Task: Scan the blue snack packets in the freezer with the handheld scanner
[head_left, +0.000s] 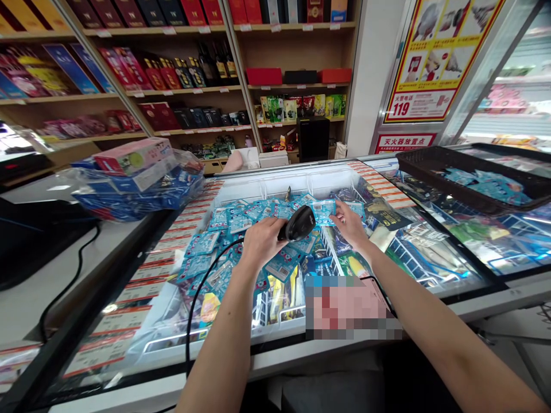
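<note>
My left hand [263, 241] is wrapped round the handle of a black barcode scanner [300, 223], whose cable loops down past my forearm. The scanner's head points right, toward a small blue packet [322, 212] with a printed label. Fingers of my right hand [350, 222] pinch that packet by its right edge, just above the freezer's glass top. Many similar blue packets [200, 244] lie in a loose spread on the glass, left of and below the scanner.
A dark brown basket [456, 178] with more blue packets stands at the right. Plastic-wrapped boxes [142, 178] sit at the left, beside price labels [142, 287] along the freezer edge. Stocked shelves [185, 86] line the back wall. A blurred pinkish item [350, 307] lies near the front edge.
</note>
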`<state>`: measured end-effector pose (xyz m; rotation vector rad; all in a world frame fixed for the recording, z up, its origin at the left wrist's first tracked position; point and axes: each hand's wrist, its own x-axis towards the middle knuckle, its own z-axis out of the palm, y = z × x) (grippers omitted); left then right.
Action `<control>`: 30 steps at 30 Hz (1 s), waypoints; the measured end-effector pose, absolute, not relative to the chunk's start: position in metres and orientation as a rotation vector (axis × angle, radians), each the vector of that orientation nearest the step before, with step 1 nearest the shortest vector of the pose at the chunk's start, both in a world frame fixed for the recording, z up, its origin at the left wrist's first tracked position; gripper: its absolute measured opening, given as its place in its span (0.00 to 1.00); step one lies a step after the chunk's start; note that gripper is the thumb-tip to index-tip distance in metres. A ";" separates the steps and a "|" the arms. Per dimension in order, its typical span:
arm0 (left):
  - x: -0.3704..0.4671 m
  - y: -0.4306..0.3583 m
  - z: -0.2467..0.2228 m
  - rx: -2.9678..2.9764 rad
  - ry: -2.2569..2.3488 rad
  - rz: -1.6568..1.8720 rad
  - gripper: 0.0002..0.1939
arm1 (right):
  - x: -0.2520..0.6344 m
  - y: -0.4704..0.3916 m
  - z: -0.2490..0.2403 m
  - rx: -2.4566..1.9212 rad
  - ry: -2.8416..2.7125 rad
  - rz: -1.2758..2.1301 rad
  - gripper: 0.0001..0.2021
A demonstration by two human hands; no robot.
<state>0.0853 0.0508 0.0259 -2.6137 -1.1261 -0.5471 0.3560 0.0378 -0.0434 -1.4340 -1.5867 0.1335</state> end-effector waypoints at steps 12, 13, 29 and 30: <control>0.085 0.049 0.028 -2.644 -1.136 -0.526 0.16 | 0.354 0.035 -0.041 -1.446 -1.598 0.142 0.22; 0.086 0.049 0.028 -2.642 -1.144 -0.523 0.16 | 0.354 0.035 -0.040 -1.445 -1.603 0.144 0.22; 0.084 0.055 0.022 -2.575 -1.175 -0.537 0.16 | 0.400 0.030 -0.043 -1.992 -1.200 -0.133 0.24; 0.084 0.055 0.021 -2.568 -1.182 -0.533 0.16 | 0.401 0.030 -0.045 -2.016 -1.215 -0.169 0.24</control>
